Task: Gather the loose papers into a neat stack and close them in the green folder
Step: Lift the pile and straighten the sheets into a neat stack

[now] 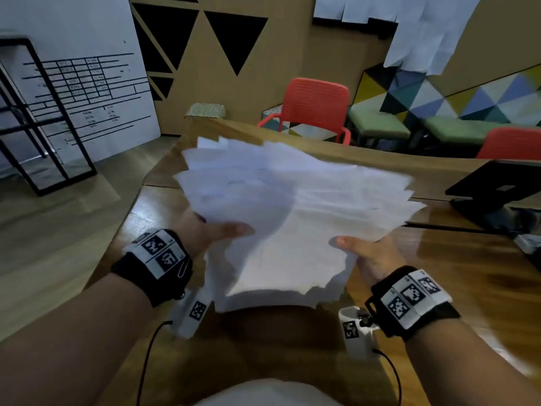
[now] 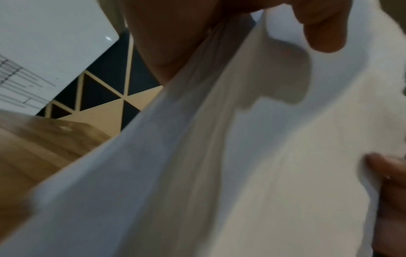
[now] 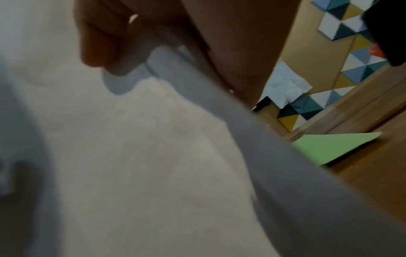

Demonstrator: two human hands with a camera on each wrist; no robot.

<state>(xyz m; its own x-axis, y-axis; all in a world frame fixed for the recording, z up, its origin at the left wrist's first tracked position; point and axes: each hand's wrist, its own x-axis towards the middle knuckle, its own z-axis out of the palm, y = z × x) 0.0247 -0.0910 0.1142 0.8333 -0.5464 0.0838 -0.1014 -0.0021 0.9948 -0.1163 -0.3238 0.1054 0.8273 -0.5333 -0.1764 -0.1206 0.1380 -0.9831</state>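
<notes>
A long wooden table point(image 1: 456, 276) is running through a room with a tan wall of black triangles on the far side and coloured triangle panels to the far right. A red chair point(image 1: 314, 108) is standing just beyond the table's far edge, with a second red chair point(image 1: 510, 143) further right and green seats between them. A black laptop point(image 1: 494, 186) is sitting on the table at the right, and a black metal rack point(image 1: 44, 124) is standing on the floor at the left in front of a white board.

The person is holding the papers point(image 1: 292, 212) up above the table, near their body. The sheets are lying fanned and uneven, their edges staggered on the far and right sides. The left hand point(image 1: 210, 232) is gripping the near left edge, thumb pressing on top and, as the left wrist view shows, the sheets pinched against the palm below. The right hand point(image 1: 366, 253) is gripping the near right corner the same way, thumb on the top sheet.

The raised sheets are blocking much of the tabletop from the head view. The green folder point(image 3: 334, 147) is showing only in the right wrist view, lying flat on the table beyond the papers' right edge; it is probably closed, though the blur is making that hard to judge.
</notes>
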